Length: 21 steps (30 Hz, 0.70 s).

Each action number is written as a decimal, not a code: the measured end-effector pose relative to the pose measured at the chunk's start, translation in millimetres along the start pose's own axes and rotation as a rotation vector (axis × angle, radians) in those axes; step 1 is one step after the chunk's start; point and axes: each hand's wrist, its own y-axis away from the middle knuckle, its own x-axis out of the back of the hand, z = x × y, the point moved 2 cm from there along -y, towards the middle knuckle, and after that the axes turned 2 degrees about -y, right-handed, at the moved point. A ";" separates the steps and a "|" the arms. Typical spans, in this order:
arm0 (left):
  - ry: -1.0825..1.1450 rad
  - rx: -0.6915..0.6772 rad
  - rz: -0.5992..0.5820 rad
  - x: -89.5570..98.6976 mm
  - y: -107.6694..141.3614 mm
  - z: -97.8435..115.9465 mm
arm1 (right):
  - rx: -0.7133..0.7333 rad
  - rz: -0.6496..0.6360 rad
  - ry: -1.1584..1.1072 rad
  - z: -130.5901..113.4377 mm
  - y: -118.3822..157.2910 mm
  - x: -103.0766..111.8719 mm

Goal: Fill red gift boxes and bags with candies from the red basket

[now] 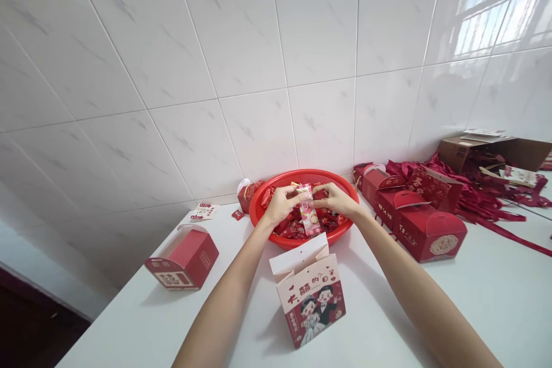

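Note:
Over a red plastic basket (pixel 280 240) full of red-wrapped candies (pixel 290 230), my left hand (pixel 281 206) and my right hand (pixel 335 201) come together. Between their fingertips is a pink-and-white candy packet (pixel 310 219), its lower end pointing toward me. The left fingers pinch near its upper end, while the right fingers close on its right side. Closer to me, between my forearms, a red-and-cream gift box (pixel 317 305) with a cartoon couple printed on it stands upright with its top flaps open.
To the left is a red gift box (pixel 183 259), with printed cards (pixel 206 211) and one small red packet (pixel 237 215) behind it. Several red boxes (pixel 431 236) stand at right, near dark red ribbons (pixel 470 195) and a cardboard box (pixel 452 152). A tiled wall (pixel 254 132) borders the table.

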 end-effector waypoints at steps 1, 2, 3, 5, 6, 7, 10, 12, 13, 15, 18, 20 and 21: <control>0.005 -0.001 0.019 0.2 0.0 -0.8 | -0.003 0.000 -0.017 0.4 -0.2 -0.1; 0.014 0.001 0.036 0.4 0.2 -1.6 | -0.005 0.012 -0.040 0.8 -0.6 0.1; 0.026 0.006 0.047 0.4 0.5 -2.4 | -0.008 0.040 -0.069 1.4 -1.3 0.9; 0.029 0.025 0.015 -0.7 1.2 -4.0 | -0.009 0.129 -0.146 3.0 -3.0 3.8; 0.011 0.038 -0.029 -1.8 1.7 -4.7 | -0.006 0.175 -0.184 4.0 -3.9 5.4; -0.019 0.051 -0.079 -2.9 2.3 -5.4 | -0.002 0.212 -0.213 5.2 -4.7 6.8; -0.100 0.070 -0.196 -5.3 3.9 -6.5 | 0.003 0.260 -0.241 8.8 -6.3 9.4; -0.093 0.074 -0.231 -6.0 4.7 -5.8 | -0.007 0.258 -0.239 11.5 -6.9 9.8; -0.081 0.078 -0.240 -6.2 5.0 -5.0 | -0.016 0.256 -0.240 12.9 -7.2 9.8; -0.056 0.100 -0.262 -6.9 6.0 -3.1 | -0.041 0.246 -0.243 15.6 -7.6 9.7; -0.011 0.130 -0.281 -8.3 7.6 -0.6 | -0.058 0.241 -0.240 17.8 -7.8 9.6; -0.005 0.129 -0.265 -8.4 8.1 -0.5 | -0.058 0.234 -0.235 18.0 -7.7 9.5; -0.014 0.124 -0.248 -8.1 8.1 -1.2 | -0.058 0.226 -0.236 17.6 -7.7 9.3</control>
